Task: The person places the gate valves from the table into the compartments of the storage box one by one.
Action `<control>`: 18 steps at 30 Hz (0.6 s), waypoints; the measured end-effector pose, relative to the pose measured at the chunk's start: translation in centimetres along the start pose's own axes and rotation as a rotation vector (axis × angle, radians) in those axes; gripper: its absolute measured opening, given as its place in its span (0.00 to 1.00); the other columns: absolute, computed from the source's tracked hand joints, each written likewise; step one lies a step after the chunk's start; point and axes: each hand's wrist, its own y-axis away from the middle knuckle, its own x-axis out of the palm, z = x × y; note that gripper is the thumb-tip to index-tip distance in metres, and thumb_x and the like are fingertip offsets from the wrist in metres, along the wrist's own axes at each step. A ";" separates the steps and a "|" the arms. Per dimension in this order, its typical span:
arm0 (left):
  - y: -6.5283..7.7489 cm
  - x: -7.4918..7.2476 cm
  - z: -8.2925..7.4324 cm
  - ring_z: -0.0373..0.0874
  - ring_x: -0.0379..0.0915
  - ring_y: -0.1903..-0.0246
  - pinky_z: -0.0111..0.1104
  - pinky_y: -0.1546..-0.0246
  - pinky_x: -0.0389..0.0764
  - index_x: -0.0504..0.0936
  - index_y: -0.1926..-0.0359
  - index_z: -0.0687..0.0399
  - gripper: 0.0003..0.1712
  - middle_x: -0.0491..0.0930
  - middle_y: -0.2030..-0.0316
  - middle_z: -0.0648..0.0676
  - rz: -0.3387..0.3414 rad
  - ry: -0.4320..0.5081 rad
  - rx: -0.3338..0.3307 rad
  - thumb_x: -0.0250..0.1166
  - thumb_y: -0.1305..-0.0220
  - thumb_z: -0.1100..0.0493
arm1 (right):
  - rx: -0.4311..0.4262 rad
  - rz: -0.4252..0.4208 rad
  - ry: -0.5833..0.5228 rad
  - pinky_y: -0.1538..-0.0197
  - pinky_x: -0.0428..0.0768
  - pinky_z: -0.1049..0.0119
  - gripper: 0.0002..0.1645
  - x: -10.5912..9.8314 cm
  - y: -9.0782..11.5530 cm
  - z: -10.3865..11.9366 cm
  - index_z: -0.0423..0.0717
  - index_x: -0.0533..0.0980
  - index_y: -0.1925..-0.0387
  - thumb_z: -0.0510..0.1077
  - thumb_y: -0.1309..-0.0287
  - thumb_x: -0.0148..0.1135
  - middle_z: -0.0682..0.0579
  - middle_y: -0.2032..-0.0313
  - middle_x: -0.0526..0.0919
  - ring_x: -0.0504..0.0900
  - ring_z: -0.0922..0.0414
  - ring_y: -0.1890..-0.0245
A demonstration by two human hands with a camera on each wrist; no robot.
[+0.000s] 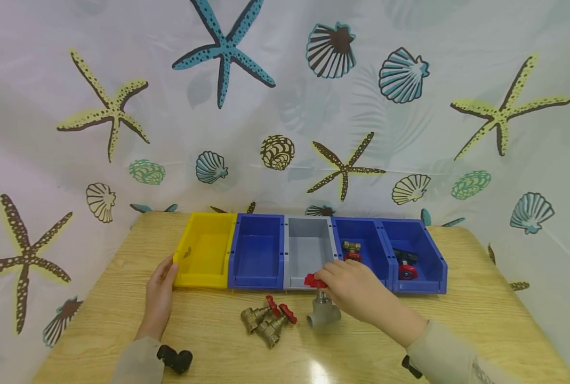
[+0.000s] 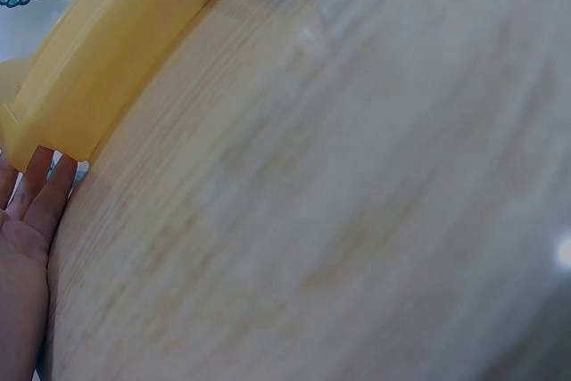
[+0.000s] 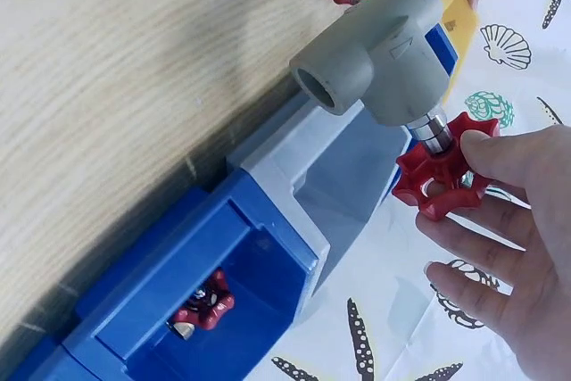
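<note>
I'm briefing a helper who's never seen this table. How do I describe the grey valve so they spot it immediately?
On the wooden table, find the row of five bins and its middle, grey bin. Just in front, the right hand holds the grey valve by its red handle. Its body is grey; the two loose valves beside it are brass-coloured.
</note>
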 end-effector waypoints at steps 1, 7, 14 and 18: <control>0.0 0.0 0.0 0.47 0.47 0.27 0.44 0.27 0.52 0.55 0.23 0.50 0.37 0.55 0.26 0.54 -0.001 0.000 -0.002 0.46 0.24 0.39 | 0.000 0.000 0.004 0.67 0.83 0.66 0.13 0.0 -0.2 -0.2 0.44 0.82 0.63 0.44 0.49 0.77 0.54 0.68 0.84 0.83 0.57 0.69; 0.0 0.1 0.0 0.45 0.48 0.27 0.42 0.27 0.53 0.55 0.23 0.49 0.37 0.56 0.26 0.52 -0.004 0.009 -0.010 0.46 0.24 0.39 | 0.012 0.035 0.030 0.66 0.83 0.64 0.12 -0.4 -1.3 -1.1 0.45 0.82 0.63 0.45 0.47 0.76 0.54 0.69 0.83 0.83 0.57 0.69; 0.1 0.1 -0.1 0.48 0.49 0.27 0.44 0.27 0.53 0.55 0.22 0.50 0.39 0.55 0.25 0.54 0.000 0.004 -0.003 0.46 0.25 0.36 | 0.016 0.059 0.050 0.68 0.83 0.62 0.12 -0.4 -2.5 -2.1 0.44 0.82 0.63 0.44 0.46 0.75 0.53 0.69 0.83 0.82 0.56 0.70; 0.2 0.1 -0.1 0.48 0.50 0.27 0.44 0.28 0.54 0.55 0.23 0.51 0.41 0.56 0.26 0.54 -0.008 -0.011 -0.002 0.46 0.26 0.34 | 0.019 0.059 0.046 0.68 0.83 0.63 0.12 -0.3 -3.3 -2.6 0.43 0.82 0.62 0.44 0.45 0.74 0.52 0.68 0.84 0.83 0.56 0.70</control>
